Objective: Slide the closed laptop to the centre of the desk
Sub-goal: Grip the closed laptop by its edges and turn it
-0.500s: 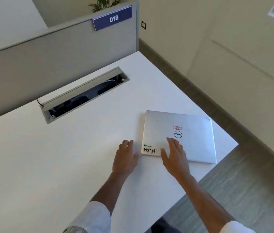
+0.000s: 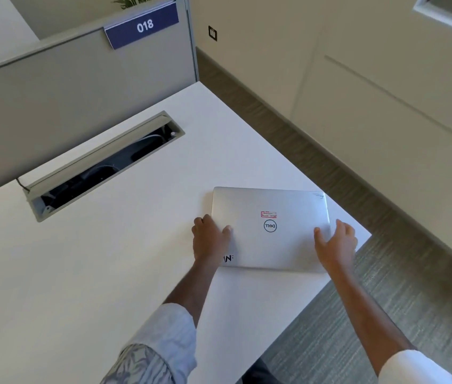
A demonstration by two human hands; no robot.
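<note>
since the laptop (image 2: 270,230) lies closed near the right corner of the surface (image 2: 108,273), close to its right edge and well away from the middle, i judge the step in hand is to set both hands for a sideways slide to my left. my left hand (image 2: 210,239) curls over the laptop's left edge, thumb on the lid, and covers part of a black sticker (image 2: 228,258) near the front corner. my right hand (image 2: 335,245) cups the right edge, thumb on the lid and fingers (image 2: 344,225) wrapped round the side. so each grip is narrow and holds one end of the laptop; how firmly, i cannot tell.

to do this well i would keep the base flat on the surface and let the right hand push while the left only guides, so the case does not twist. light downward pressure is enough. the metal lid looks smooth, so thumbs may slip if i rely on them alone. the path towards the middle looks bare, and the open cable tray (image 2: 103,167) sits further back, well apart from it. i would stop short of that tray.
</note>
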